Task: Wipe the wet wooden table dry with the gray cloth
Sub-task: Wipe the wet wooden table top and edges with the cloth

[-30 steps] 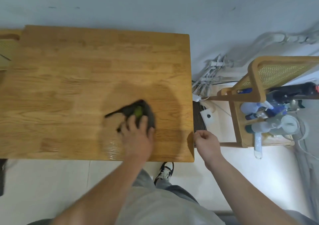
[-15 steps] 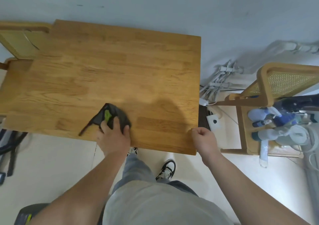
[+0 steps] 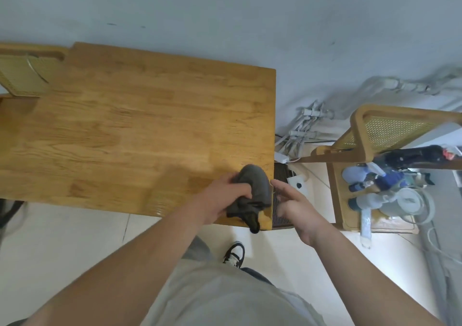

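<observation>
The wooden table point(image 3: 140, 130) fills the upper left of the head view. At its near right corner my left hand point(image 3: 225, 195) grips the bunched gray cloth point(image 3: 257, 188), and a dark end of the cloth hangs over the table's front edge. My right hand point(image 3: 295, 205) hovers just right of the cloth, past the table's right edge, fingers spread, holding nothing. A shiny wet streak shows on the wood by the front edge, left of my left wrist.
A wooden chair point(image 3: 390, 135) with a woven back stands to the right, its seat crowded with spray bottles point(image 3: 370, 175). White cables point(image 3: 302, 130) lie by the wall. Another chair back point(image 3: 25, 75) shows at the table's far left. My shoe point(image 3: 235, 253) is below the table.
My left hand has swept the cloth rightward along the front edge to the near right corner and bunched it up. My right hand has left the table corner and spread its fingers.
</observation>
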Tool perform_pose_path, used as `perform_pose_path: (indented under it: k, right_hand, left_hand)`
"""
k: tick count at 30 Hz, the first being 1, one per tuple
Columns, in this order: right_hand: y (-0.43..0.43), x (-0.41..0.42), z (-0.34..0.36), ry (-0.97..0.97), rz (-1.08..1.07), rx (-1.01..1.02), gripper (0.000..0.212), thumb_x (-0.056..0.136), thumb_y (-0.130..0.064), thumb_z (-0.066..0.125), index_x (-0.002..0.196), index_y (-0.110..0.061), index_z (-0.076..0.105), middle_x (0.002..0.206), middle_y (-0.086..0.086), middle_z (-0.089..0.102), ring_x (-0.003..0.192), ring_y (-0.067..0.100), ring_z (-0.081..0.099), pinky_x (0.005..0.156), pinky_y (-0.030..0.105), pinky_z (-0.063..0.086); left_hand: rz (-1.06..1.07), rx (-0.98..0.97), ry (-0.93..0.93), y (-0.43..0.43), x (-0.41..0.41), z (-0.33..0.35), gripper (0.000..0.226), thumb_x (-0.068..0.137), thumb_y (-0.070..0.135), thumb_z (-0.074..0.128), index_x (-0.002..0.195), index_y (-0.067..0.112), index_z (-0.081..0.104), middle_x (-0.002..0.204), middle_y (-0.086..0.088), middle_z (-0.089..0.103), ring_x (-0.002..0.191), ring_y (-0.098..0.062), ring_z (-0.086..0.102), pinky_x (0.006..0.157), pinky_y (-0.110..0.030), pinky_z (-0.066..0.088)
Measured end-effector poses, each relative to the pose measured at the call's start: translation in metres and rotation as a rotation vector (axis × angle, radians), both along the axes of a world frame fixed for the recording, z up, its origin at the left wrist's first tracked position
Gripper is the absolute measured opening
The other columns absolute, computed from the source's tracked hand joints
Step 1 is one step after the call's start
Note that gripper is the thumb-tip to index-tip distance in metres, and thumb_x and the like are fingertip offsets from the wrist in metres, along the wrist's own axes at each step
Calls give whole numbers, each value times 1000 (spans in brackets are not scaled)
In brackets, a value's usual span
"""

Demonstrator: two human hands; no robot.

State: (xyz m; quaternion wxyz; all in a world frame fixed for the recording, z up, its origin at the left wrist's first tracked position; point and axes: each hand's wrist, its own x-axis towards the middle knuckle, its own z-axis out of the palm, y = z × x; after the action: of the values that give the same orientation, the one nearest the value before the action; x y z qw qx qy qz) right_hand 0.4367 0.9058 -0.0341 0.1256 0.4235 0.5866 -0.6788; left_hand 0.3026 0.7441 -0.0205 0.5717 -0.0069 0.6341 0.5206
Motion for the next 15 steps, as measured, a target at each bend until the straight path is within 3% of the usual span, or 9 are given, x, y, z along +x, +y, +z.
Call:
perform_pose_path:
  k: [3, 6, 9, 11, 13, 15]
  right_hand:
    - [13, -8, 1, 199, -22, -430, 63, 85, 5, 54, 144, -19, 57, 142, 14, 62, 118, 41, 56, 93, 41, 46]
    - [7, -23, 1, 196, -10, -544, 43, 99, -11, 55, 142, -9, 58, 133, 20, 65, 110, 39, 64, 81, 41, 58]
    - [-11, -45, -19, 47, -187, -359, 43, 91, -1, 70, 133, -3, 60, 117, 22, 73, 106, 37, 72, 84, 43, 62]
    - [-19, -61, -26, 7, -271, -227, 49, 82, 3, 78, 126, -7, 60, 110, 19, 75, 99, 36, 74, 79, 41, 61]
    - [-22, -73, -26, 46, -256, -125, 50, 80, 2, 82, 121, -13, 59, 109, 13, 74, 94, 31, 74, 67, 33, 59]
    - [-19, -83, -28, 63, -178, 73, 47, 78, -1, 85, 112, -19, 57, 103, 5, 71, 85, 22, 71, 66, 31, 58]
  left_hand:
    - [-13, 127, -173, -7, -18, 16, 32, 78, 16, 66, 109, 21, 71, 100, -14, 73, 93, -29, 69, 83, -43, 56]
    - [31, 15, -179, -12, -30, 3, 26, 91, 28, 66, 115, 23, 72, 105, -9, 77, 98, -27, 72, 96, -47, 54]
    - [27, -141, 22, -17, -40, -23, 40, 83, 44, 81, 118, 28, 71, 109, 3, 78, 102, -18, 73, 99, -45, 56]
    - [4, -205, 136, -21, -54, -37, 38, 84, 36, 83, 118, 27, 71, 109, 5, 77, 101, -15, 73, 97, -44, 58]
    - [8, -180, 139, -26, -76, -43, 32, 87, 30, 81, 117, 30, 71, 110, 5, 76, 99, -15, 73, 94, -42, 59]
    - [11, -168, 221, -33, -103, -45, 42, 86, 33, 81, 126, 34, 65, 118, 5, 71, 105, -15, 70, 92, -39, 59]
